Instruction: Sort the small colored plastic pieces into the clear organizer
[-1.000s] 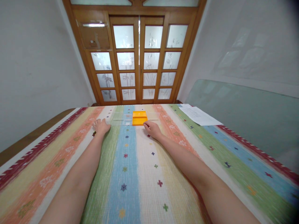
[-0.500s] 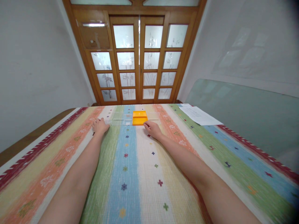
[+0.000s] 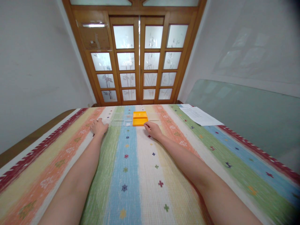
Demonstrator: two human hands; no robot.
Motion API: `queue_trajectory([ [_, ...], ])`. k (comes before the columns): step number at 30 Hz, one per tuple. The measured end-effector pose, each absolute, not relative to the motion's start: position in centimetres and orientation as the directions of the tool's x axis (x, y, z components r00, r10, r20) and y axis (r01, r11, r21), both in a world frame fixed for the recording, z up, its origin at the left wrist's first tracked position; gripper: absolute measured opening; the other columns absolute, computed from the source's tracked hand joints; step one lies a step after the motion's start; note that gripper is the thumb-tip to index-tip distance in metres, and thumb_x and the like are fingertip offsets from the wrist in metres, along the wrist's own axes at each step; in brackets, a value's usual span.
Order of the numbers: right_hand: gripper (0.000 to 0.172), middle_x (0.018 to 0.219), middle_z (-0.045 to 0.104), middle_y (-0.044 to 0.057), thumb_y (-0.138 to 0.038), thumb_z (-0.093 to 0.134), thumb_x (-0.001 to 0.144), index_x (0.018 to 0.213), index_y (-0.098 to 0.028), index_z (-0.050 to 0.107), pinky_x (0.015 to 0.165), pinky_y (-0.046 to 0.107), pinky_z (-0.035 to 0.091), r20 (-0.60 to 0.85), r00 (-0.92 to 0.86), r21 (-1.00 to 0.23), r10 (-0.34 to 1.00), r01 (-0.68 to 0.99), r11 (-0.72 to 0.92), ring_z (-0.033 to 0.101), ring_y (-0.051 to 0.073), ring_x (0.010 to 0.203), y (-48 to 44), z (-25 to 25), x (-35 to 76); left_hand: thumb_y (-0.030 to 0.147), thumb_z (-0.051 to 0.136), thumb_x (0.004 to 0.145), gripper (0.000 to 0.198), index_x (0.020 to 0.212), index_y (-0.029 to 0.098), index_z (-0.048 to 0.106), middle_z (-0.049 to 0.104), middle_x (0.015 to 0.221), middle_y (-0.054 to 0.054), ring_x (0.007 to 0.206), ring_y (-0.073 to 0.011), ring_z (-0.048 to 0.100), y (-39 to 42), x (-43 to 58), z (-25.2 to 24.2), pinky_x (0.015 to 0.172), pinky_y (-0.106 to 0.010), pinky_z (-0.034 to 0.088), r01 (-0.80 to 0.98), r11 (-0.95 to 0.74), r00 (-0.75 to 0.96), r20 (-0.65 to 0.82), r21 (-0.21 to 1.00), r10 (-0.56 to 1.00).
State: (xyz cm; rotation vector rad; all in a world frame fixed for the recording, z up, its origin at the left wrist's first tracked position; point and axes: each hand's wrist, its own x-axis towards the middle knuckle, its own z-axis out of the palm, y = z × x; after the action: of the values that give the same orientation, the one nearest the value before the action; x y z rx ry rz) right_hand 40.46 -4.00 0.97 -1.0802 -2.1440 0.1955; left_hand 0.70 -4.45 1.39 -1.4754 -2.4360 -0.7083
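Note:
A yellow two-section tray [image 3: 140, 117] lies at the far middle of the patterned cloth. Clear plastic, box-like pieces [image 3: 118, 122] adjoin its left side, and another clear piece [image 3: 154, 116] lies to its right. My left hand [image 3: 98, 127] rests palm down at the left end of the clear pieces, fingers bent but apart, with no held object showing. My right hand [image 3: 152, 129] is closed, thumb and fingers together at the tray's near right corner. Whatever may be between those fingertips is too small to make out.
The striped tablecloth [image 3: 126, 193] covers the long table. White paper sheets [image 3: 201, 116] lie at the far right. Beyond the table's far edge stand wooden doors with glass panes [image 3: 140, 62], with walls on both sides.
My left hand has shifted slightly left, away from the clear pieces. My right hand and the yellow tray have stayed in place.

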Motion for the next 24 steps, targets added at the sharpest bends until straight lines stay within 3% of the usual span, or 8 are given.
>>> queue_trajectory([
  [5, 0.02, 0.092, 0.072, 0.004, -0.028, 0.051, 0.104, 0.095, -0.022, 0.069, 0.074, 0.028, 0.038, 0.542, -0.394, -0.418, 0.742, 0.64, 0.645, 0.062, 0.018, 0.084, -4.0, 1.0, 40.4, 0.044, 0.057, 0.091, 0.064, 0.147, 0.015, 0.048, 0.047, 0.141, -0.023, 0.134, -0.0421, 0.045, -5.7, 2.6, 4.0, 0.114, -0.057, 0.033, 0.879, 0.249, -0.453, 0.55, 0.406, 0.701],
  [9, 0.02, 0.094, 0.072, 0.004, -0.028, 0.051, 0.104, 0.099, -0.022, 0.069, 0.076, 0.029, 0.041, 0.547, -0.408, -0.395, 0.731, 0.644, 0.655, 0.063, 0.019, 0.085, -4.0, 1.0, 40.4, 0.044, 0.061, 0.092, 0.064, 0.148, 0.017, 0.045, 0.047, 0.141, -0.021, 0.137, -0.0392, 0.042, -6.0, 5.1, 5.5, 0.117, -0.054, 0.033, 0.919, 0.089, -0.34, 0.66, 0.384, 0.67],
  [13, 0.019, 0.101, 0.072, 0.008, -0.027, 0.052, 0.104, 0.113, -0.021, 0.068, 0.085, 0.033, 0.047, 0.625, -0.418, -0.324, 0.659, 0.63, 0.706, 0.064, 0.022, 0.094, -4.0, 1.0, 40.3, 0.044, 0.071, 0.087, 0.065, 0.142, 0.017, 0.051, 0.052, 0.133, -0.019, 0.13, -0.0375, 0.049, -6.2, 9.2, 5.1, 0.114, -0.051, 0.04, 0.915, -0.208, -0.124, 0.73, 0.346, 0.672],
  [17, 0.027, 0.119, 0.068, 0.013, -0.029, 0.054, 0.103, 0.127, -0.022, 0.064, 0.098, 0.041, 0.049, 0.696, -0.443, -0.222, 0.565, 0.615, 0.756, 0.061, 0.028, 0.113, -4.5, 1.5, 40.2, 0.041, 0.076, 0.085, 0.064, 0.142, 0.024, 0.052, 0.056, 0.129, -0.012, 0.112, -0.0283, 0.061, -6.7, 14.4, 3.7, 0.101, -0.042, 0.051, 0.784, -0.453, 0.043, 0.69, 0.425, 0.722],
  [21, 0.031, 0.125, 0.065, 0.014, -0.034, 0.054, 0.104, 0.13, -0.022, 0.064, 0.102, 0.044, 0.05, 0.707, -0.482, -0.175, 0.518, 0.59, 0.788, 0.059, 0.029, 0.117, -5.1, 2.0, 40.2, 0.043, 0.078, 0.083, 0.064, 0.139, 0.023, 0.054, 0.06, 0.125, -0.012, 0.107, -0.0263, 0.062, -7.0, 17.8, 2.3, 0.1, -0.042, 0.051, 0.67, -0.471, -0.021, 0.649, 0.573, 0.76],
  [24, 0.028, 0.124, 0.066, 0.014, -0.035, 0.051, 0.105, 0.123, -0.022, 0.068, 0.103, 0.045, 0.05, 0.697, -0.505, -0.161, 0.509, 0.581, 0.798, 0.06, 0.028, 0.117, -5.1, 2.2, 40.2, 0.046, 0.08, 0.082, 0.068, 0.14, 0.022, 0.054, 0.061, 0.129, -0.013, 0.113, -0.0269, 0.061, -7.2, 18.7, 1.7, 0.103, -0.043, 0.049, 0.62, -0.488, -0.002, 0.623, 0.615, 0.782],
])
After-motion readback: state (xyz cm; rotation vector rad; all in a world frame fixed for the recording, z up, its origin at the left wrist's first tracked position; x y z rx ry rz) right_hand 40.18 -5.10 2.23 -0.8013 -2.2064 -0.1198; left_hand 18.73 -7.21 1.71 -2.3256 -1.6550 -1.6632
